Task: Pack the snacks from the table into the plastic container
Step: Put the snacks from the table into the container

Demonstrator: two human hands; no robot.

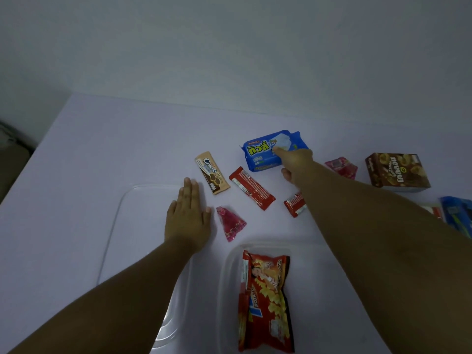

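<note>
Currently I see left hand [187, 221] flat, fingers straight, on tabletop [102, 149] | right hand [296, 162] fingers laid on blue pack [265, 152], grip unclear | container [229, 264] holds red chip bag [265, 302].

The right forearm hides part of a red wrapper [293, 204] (lettering unreadable).

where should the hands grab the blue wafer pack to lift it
Grip the blue wafer pack across its short width near the middle, coming from above on its near side. It lies flat, its long edges are free, and the right hand already reaches over its right end. The crimped ends are probably too floppy to hold well.
</note>
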